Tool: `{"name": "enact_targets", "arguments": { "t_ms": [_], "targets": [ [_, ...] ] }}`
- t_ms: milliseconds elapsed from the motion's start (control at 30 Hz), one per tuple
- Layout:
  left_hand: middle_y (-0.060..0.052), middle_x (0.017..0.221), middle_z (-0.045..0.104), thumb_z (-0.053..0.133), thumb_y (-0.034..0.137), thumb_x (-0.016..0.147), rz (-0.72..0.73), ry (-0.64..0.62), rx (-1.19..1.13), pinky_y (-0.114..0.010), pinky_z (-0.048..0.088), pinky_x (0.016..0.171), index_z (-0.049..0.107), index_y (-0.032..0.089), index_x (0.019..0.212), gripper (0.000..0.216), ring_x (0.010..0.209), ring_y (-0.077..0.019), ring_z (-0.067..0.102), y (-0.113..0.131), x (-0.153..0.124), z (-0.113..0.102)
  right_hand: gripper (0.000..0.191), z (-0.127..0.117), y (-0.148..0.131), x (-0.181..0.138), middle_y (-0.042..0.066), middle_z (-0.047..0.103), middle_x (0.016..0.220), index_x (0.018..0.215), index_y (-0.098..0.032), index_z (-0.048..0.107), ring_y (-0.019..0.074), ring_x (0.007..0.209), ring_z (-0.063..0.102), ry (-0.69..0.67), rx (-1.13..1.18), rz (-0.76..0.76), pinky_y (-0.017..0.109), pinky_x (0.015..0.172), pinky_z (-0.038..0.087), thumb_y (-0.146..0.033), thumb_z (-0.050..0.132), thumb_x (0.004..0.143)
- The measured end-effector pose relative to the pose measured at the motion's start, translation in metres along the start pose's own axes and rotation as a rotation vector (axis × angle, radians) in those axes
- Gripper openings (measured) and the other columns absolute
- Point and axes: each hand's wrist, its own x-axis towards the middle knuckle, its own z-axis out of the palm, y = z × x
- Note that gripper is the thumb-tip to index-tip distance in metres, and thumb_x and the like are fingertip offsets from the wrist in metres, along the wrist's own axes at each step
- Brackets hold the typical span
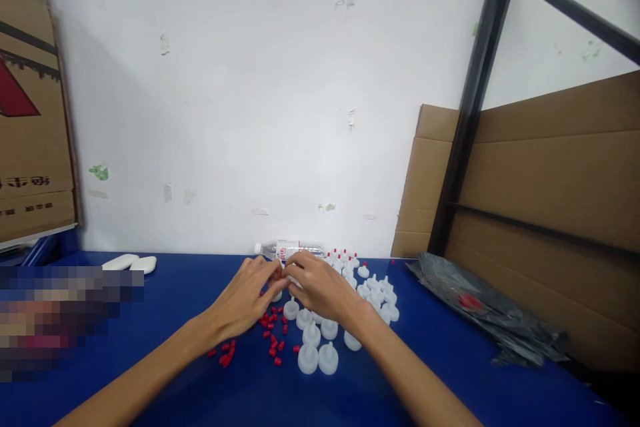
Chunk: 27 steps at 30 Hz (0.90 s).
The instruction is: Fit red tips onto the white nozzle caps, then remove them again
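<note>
My left hand (254,290) and my right hand (319,285) meet over the blue table, fingers pinched together and nearly touching. A bit of a white nozzle cap shows between the fingers of my right hand. Whatever my left fingertips pinch is hidden. Just below the hands stand several translucent white nozzle caps (311,335) with upright spouts. Small red tip caps (273,340) lie scattered below my left hand. Behind my right hand, several white nozzle caps with red tips (363,270) are grouped together.
A clear plastic bottle (300,250) lies on its side against the white wall. Two white objects (144,265) rest at the back left of the blue table (180,387). Grey plastic bags (480,303) lie at right, beside cardboard (555,233) and a dark metal frame (465,127).
</note>
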Motion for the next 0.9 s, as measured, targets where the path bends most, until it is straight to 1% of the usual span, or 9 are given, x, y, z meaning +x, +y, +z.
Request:
{"name": "enact_targets", "arguments": {
  "t_ms": [100,233,300,400,467,533,667,767,900],
  "targets": [
    [-0.003,0.081,0.057,0.027,0.039,0.104,0.022,-0.004,0.039,-0.037,0.037,0.076,0.049,0.021,0.083,0.035,0.079,-0.0225,0.050,0.000,0.002,0.003,0.010,0.003,-0.002,0.000,0.008,0.064,0.095,0.096,-0.017,0.063,0.0194,0.092,0.061,-0.001,-0.015,-0.006,0.032,0.079,0.053,-0.017,0.052,0.096],
    [-0.004,0.078,0.054,0.025,0.035,0.104,0.027,-0.017,0.103,-0.036,0.035,0.073,0.048,0.020,0.080,0.036,0.074,-0.0221,0.047,-0.004,0.004,0.009,0.010,0.006,0.005,-0.001,0.007,0.066,0.094,0.098,-0.018,0.064,0.0188,0.091,0.062,-0.005,-0.035,-0.015,0.031,0.079,0.053,-0.021,0.055,0.096],
    [-0.003,0.077,0.054,0.022,0.037,0.104,0.014,-0.024,0.078,-0.035,0.035,0.072,0.049,0.020,0.079,0.040,0.072,-0.0217,0.047,-0.006,0.005,0.012,0.010,0.006,0.008,-0.001,0.007,0.066,0.097,0.100,-0.018,0.064,0.0194,0.094,0.062,-0.010,-0.062,-0.028,0.031,0.081,0.053,-0.021,0.056,0.096],
    [-0.002,0.076,0.055,0.018,0.040,0.105,-0.012,-0.003,-0.003,-0.034,0.036,0.071,0.051,0.021,0.081,0.045,0.072,-0.0210,0.047,-0.007,0.007,0.012,0.011,0.005,0.010,0.001,0.008,0.066,0.106,0.104,-0.018,0.064,0.0205,0.101,0.061,0.020,-0.085,-0.030,0.032,0.086,0.052,-0.022,0.059,0.094],
    [-0.001,0.076,0.056,0.019,0.040,0.106,-0.007,0.026,-0.019,-0.034,0.037,0.072,0.052,0.021,0.081,0.045,0.073,-0.0205,0.048,-0.005,0.007,0.010,0.014,0.005,0.011,0.001,0.009,0.067,0.108,0.105,-0.018,0.064,0.0205,0.103,0.060,0.048,-0.063,-0.017,0.033,0.088,0.052,-0.023,0.063,0.093],
    [-0.002,0.077,0.058,0.023,0.038,0.105,0.015,0.046,0.018,-0.034,0.036,0.072,0.052,0.020,0.081,0.042,0.074,-0.0207,0.048,-0.003,0.006,0.007,0.015,0.008,0.010,0.000,0.008,0.067,0.107,0.104,-0.018,0.065,0.0199,0.102,0.061,0.068,-0.020,-0.003,0.033,0.090,0.052,-0.024,0.066,0.091],
    [-0.003,0.080,0.060,0.032,0.037,0.103,0.050,0.030,0.079,-0.036,0.036,0.074,0.054,0.021,0.084,0.034,0.079,-0.0224,0.050,-0.003,0.002,0.005,0.015,0.016,0.009,-0.003,0.008,0.068,0.104,0.103,-0.019,0.066,0.0195,0.099,0.063,0.064,0.014,0.012,0.033,0.087,0.053,-0.026,0.067,0.090],
    [-0.003,0.081,0.060,0.031,0.035,0.104,0.069,0.028,0.047,-0.036,0.037,0.075,0.054,0.020,0.082,0.035,0.081,-0.0227,0.049,-0.006,0.003,0.007,0.016,0.017,0.007,-0.002,0.008,0.068,0.105,0.102,-0.018,0.066,0.0205,0.099,0.063,0.041,-0.030,0.000,0.033,0.086,0.054,-0.026,0.067,0.089],
    [-0.003,0.078,0.058,0.026,0.038,0.105,0.005,0.073,-0.061,-0.035,0.039,0.073,0.052,0.020,0.078,0.042,0.079,-0.0217,0.049,-0.006,0.008,0.008,0.017,0.011,0.008,0.001,0.009,0.068,0.109,0.106,-0.019,0.064,0.0206,0.103,0.063,0.062,-0.078,-0.001,0.034,0.087,0.055,-0.026,0.066,0.090]
  ]
}}
